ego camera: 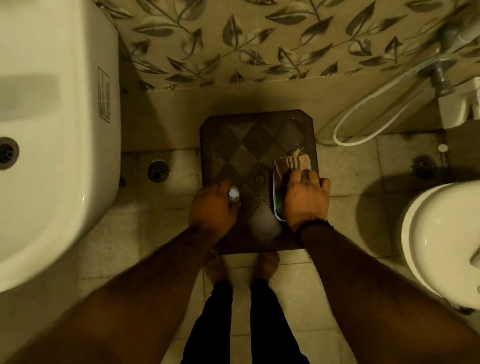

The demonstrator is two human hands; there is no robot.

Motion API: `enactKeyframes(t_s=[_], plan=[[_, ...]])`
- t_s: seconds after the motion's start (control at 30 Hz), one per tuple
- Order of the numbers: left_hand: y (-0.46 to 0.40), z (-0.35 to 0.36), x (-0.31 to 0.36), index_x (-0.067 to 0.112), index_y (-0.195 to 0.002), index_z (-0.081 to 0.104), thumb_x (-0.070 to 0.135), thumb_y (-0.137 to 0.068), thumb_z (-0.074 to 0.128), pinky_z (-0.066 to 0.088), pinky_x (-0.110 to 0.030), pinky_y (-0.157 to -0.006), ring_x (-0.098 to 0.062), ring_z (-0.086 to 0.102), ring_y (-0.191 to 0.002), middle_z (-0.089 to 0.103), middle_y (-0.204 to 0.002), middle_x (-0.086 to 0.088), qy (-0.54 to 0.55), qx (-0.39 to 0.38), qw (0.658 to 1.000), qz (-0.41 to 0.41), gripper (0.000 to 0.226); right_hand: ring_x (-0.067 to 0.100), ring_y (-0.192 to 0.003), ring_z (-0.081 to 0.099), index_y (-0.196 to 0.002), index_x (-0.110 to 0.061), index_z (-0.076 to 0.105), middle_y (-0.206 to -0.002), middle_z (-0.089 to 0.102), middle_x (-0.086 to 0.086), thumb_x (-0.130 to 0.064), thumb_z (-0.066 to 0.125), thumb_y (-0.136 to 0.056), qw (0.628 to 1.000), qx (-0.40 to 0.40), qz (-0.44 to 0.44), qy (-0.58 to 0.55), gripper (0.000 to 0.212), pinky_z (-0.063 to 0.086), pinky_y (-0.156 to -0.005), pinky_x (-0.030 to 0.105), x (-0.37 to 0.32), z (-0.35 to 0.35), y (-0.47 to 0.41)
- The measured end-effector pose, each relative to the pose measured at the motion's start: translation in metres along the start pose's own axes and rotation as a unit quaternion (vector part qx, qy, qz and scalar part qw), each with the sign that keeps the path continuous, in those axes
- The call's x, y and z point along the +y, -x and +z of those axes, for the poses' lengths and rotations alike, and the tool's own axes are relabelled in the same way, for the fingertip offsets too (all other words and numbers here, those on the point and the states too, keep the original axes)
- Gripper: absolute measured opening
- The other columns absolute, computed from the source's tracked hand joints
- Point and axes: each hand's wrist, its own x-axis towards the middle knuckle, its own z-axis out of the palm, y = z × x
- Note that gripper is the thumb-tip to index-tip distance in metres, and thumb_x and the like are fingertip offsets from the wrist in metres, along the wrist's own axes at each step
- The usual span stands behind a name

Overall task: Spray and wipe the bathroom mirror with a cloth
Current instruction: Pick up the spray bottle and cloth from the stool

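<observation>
A dark stool (248,142) with a diamond-patterned top stands on the floor in front of me. On its right side lies a small mirror (275,199) with a pale green rim, mostly covered by my right hand (305,199). That hand presses a striped brown cloth (291,163) onto the mirror. My left hand (211,208) is closed around a small spray bottle (233,194) with a white top, held upright at the stool's left edge.
A white washbasin (34,134) fills the left side. A white toilet (445,243) stands at the right, with a hose (363,123) looping along the leaf-patterned wall tiles (246,31). A floor drain (158,171) lies left of the stool. My bare feet (243,266) stand behind it.
</observation>
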Motion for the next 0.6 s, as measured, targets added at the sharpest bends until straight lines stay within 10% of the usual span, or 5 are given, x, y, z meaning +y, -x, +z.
enactKeyframes(t_s=[0.43, 0.6], plan=[[0.019, -0.097, 0.038, 0.014, -0.127, 0.054, 0.038, -0.09, 0.059, 0.044, -0.033, -0.079, -0.031, 0.061, -0.098, 0.062, -0.115, -0.01, 0.006, 0.05, 0.999, 0.021, 0.044, 0.036, -0.125, 0.045, -0.147, -0.01, 0.031, -0.14, 0.044, 0.019, -0.012, 0.059, -0.088, 0.986, 0.033, -0.015, -0.16, 0.065, 0.037, -0.103, 0.04, -0.011, -0.11, 0.025], [0.011, -0.162, 0.058, 0.019, -0.111, 0.057, 0.043, -0.086, 0.059, 0.045, -0.031, -0.072, -0.026, 0.064, -0.089, 0.064, -0.1, -0.003, 0.004, 0.079, 0.996, 0.029, 0.034, 0.027, -0.106, 0.055, -0.118, -0.03, 0.064, -0.119, 0.058, 0.014, -0.03, 0.062, -0.09, 0.926, 0.086, -0.031, -0.366, 0.028, 0.045, -0.1, 0.04, -0.03, -0.169, 0.033]])
